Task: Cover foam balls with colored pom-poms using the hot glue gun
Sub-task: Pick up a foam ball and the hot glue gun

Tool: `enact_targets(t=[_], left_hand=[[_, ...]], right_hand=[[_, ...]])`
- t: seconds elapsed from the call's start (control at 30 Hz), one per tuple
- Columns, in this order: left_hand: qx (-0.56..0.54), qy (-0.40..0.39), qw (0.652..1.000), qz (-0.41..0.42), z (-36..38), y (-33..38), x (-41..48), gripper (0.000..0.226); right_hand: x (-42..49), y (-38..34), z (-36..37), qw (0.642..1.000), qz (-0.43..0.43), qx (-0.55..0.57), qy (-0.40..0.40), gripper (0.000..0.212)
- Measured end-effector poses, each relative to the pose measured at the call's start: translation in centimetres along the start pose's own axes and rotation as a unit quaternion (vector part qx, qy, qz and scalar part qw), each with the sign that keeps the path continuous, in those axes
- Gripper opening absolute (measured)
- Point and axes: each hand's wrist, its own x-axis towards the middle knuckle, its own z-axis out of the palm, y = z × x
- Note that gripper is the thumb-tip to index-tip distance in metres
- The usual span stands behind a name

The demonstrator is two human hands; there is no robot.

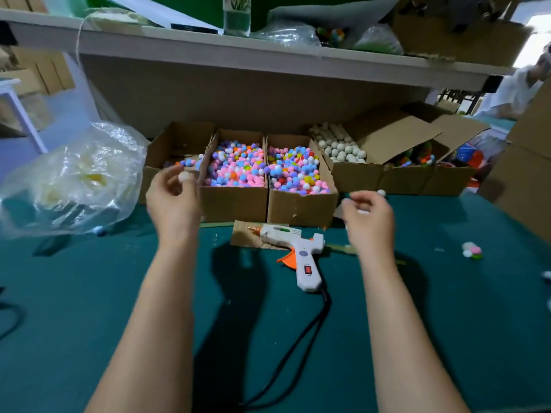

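Between the hands, on cardboard scrap [242,237]: glue gun [299,248], idle; L hand [173,201] fingertips pinch white ball [184,176] (prob. foam) before pom-pom boxes [235,204]; R hand [368,216] curled, blurred, grip can't tell; rec. small glue dot, press pom-pom fast.

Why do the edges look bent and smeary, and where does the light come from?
Head view: the wide lens bows the shelf and stretches the forearms; the right hand and plastic bag are blurred, the glue gun sharper; the left hand pinches a white ball; arm shadows fall rightward on the table, suggesting light from above-left; top-right corner washed out.
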Motion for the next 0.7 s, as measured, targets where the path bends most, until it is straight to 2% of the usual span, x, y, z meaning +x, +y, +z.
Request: enact_targets(t=[0.03, 0.1, 0.13, 0.2, 0.23, 0.27, 0.33, 0.4, 0.53, 0.6, 0.7], left_hand=[[0.033, -0.058, 0.997, 0.041, -0.4, 0.0, -0.6, 0.030], [0.057, -0.231, 0.970, 0.048, 0.3, -0.2, -2.6, 0.033], [0.051, -0.246, 0.967, 0.029, 0.8, -0.5, -3.2, 0.032], [0.011, -0.154, 0.988, -0.018, 1.1, -1.2, -3.0, 0.026], [0.025, -0.103, 0.994, -0.028, 0.8, -1.8, -2.6, 0.024], [0.059, -0.079, 0.995, -0.031, 0.4, -2.5, -2.4, 0.022], [0.114, -0.097, 0.988, -0.027, 0.0, -4.1, -2.4, 0.019], [0.144, -0.131, 0.980, -0.031, 0.1, -5.0, -3.0, 0.021], [0.091, -0.171, 0.979, -0.066, 0.1, -5.3, -2.8, 0.023], [0.142, -0.207, 0.965, -0.080, 0.0, -5.1, -2.6, 0.027], [0.256, -0.257, 0.928, -0.086, 0.1, -4.7, -2.0, 0.036]], right_hand=[[0.1, 0.3, -0.4, 0.999, 0.023, -0.036, -0.013, 0.004], [0.0, 0.7, -0.3, 0.982, 0.048, -0.133, -0.124, 0.017], [-0.4, 0.6, -0.2, 0.962, 0.053, -0.191, -0.188, 0.027], [-1.4, 0.1, 0.2, 0.914, 0.052, -0.294, -0.273, 0.042], [-2.0, -0.1, 0.3, 0.890, 0.052, -0.336, -0.302, 0.046], [-2.6, -0.1, 0.6, 0.867, 0.048, -0.373, -0.326, 0.047], [-3.9, 0.1, 1.2, 0.836, 0.038, -0.413, -0.359, 0.049], [-4.5, 0.2, 1.4, 0.834, 0.031, -0.407, -0.370, 0.045], [-4.1, -0.1, 0.2, 0.844, 0.041, -0.375, -0.382, 0.032], [-4.1, 0.1, -0.3, 0.850, 0.046, -0.347, -0.395, 0.028], [-4.4, 0.6, -0.4, 0.885, 0.118, -0.198, -0.405, 0.024]])
